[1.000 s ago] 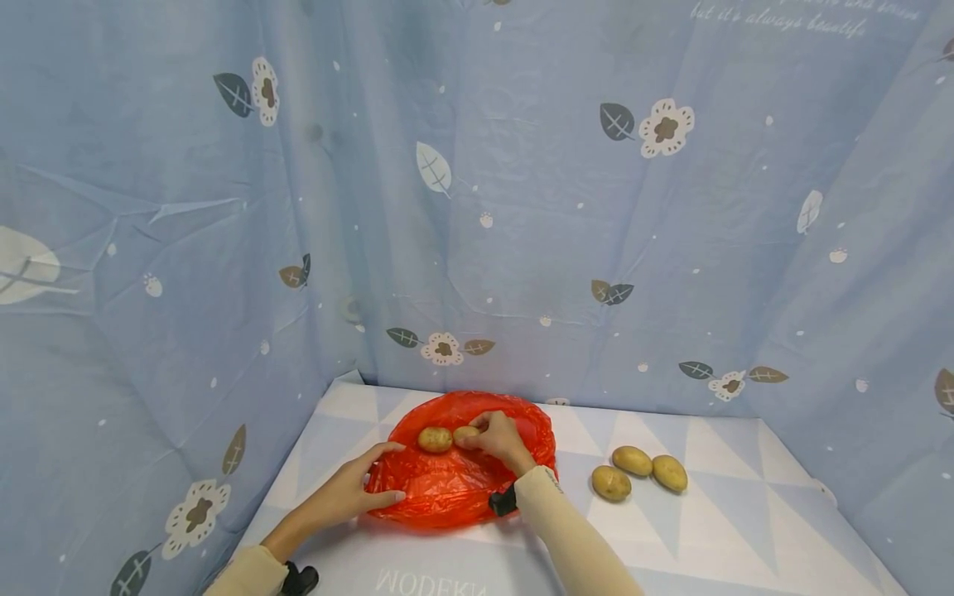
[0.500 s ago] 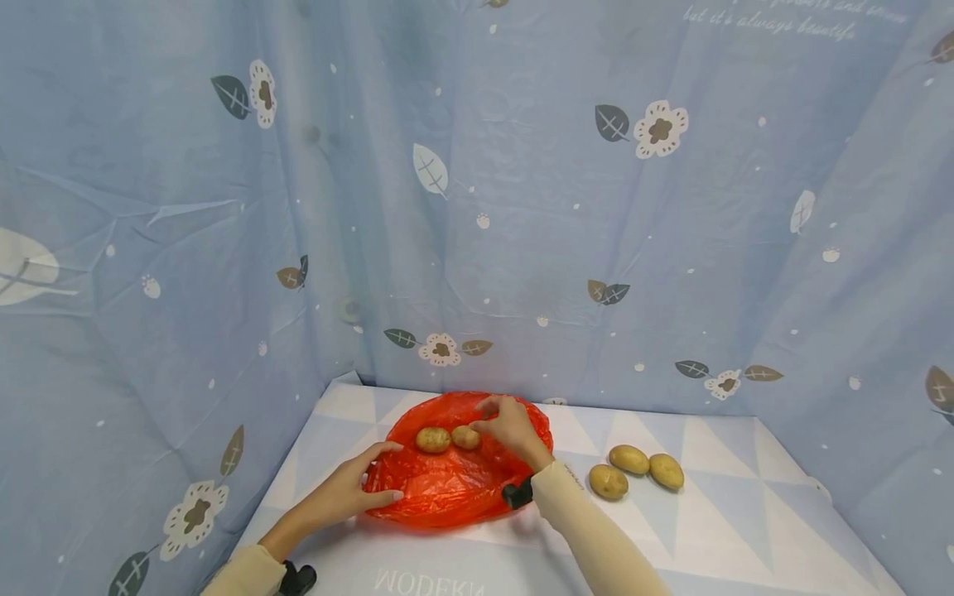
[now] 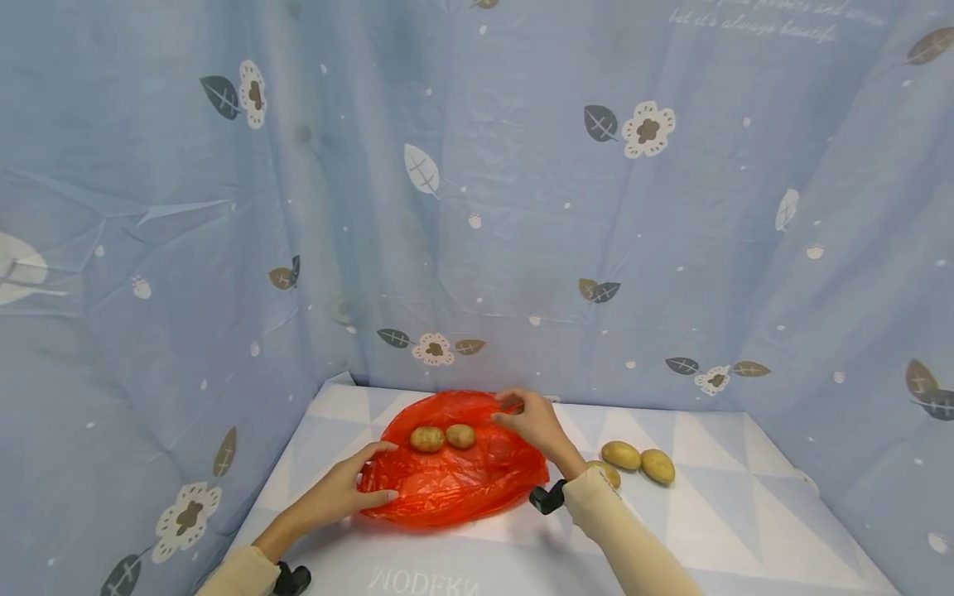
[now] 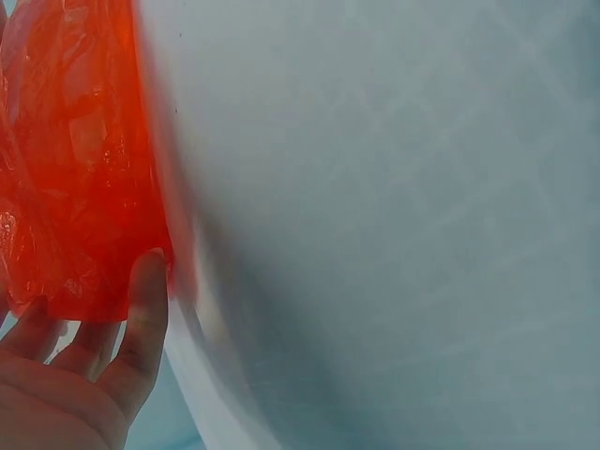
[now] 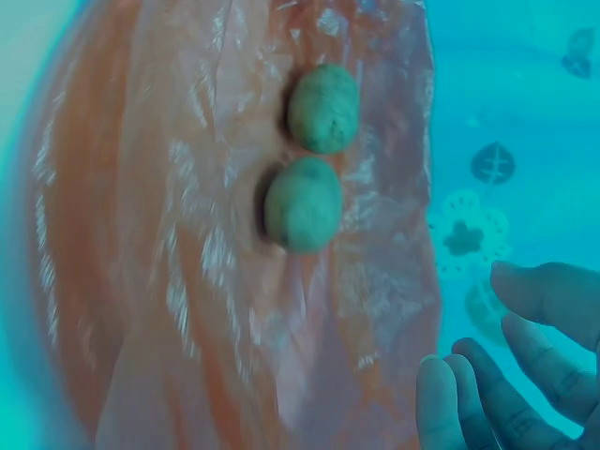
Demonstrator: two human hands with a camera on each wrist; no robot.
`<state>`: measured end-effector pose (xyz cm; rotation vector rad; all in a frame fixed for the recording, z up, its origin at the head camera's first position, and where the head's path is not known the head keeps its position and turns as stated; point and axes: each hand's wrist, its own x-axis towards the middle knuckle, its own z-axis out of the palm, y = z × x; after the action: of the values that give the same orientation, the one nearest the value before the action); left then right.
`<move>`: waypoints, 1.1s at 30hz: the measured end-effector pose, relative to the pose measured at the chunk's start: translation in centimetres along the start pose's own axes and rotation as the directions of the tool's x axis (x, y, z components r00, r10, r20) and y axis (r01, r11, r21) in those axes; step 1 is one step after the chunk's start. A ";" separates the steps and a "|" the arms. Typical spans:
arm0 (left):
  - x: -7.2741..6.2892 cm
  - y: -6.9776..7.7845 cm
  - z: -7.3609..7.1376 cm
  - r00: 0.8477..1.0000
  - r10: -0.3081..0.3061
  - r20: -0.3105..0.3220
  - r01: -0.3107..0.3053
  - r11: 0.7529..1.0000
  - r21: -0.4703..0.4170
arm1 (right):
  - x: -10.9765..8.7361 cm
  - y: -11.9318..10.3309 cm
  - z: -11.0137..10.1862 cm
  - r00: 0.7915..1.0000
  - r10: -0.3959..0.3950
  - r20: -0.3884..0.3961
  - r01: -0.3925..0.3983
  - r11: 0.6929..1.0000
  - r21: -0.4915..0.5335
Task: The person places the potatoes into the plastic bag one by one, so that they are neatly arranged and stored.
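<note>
A red plastic bag (image 3: 440, 484) lies spread wide on the table, its mouth facing up. Two potatoes rest side by side in it, the left potato (image 3: 427, 439) and the right potato (image 3: 460, 435). My left hand (image 3: 337, 494) holds the bag's left end, thumb at the near side and fingers curved over the far side; the left wrist view shows the thumb (image 4: 145, 319) right at the plastic. My right hand (image 3: 538, 426) hovers over the bag's right rim with its fingers loosely bent and nothing in them.
On the table (image 3: 715, 530) right of the bag lie three more potatoes: one potato (image 3: 621, 455) at the back, one potato (image 3: 657, 467) beside it, and a third potato (image 3: 607, 473) partly behind my right forearm. A blue patterned curtain (image 3: 522, 248) surrounds the table's back and left.
My right hand has let go of the right potato in the bag and moved right and back to the bag's rim. The left hand stays at the bag.
</note>
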<state>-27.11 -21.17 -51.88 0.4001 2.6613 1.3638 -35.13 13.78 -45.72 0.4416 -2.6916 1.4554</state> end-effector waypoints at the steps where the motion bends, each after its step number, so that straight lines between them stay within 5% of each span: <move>1: 0.0 0.0 0.0 1.000 0.002 -0.002 -0.002 1.000 0.004 | -0.2 0.1 -0.3 1.000 0.001 -0.005 -0.001 1.000 -0.001; 33: 0.1 0.0 -0.2 0.999 0.035 0.014 -0.035 0.999 -0.004 | -6.1 5.4 -8.7 0.979 0.108 -0.172 -0.125 0.988 -0.094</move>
<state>-27.26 -21.27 -51.74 0.4560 2.6521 1.3707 -31.60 25.12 -46.38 0.1507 -2.6829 1.3043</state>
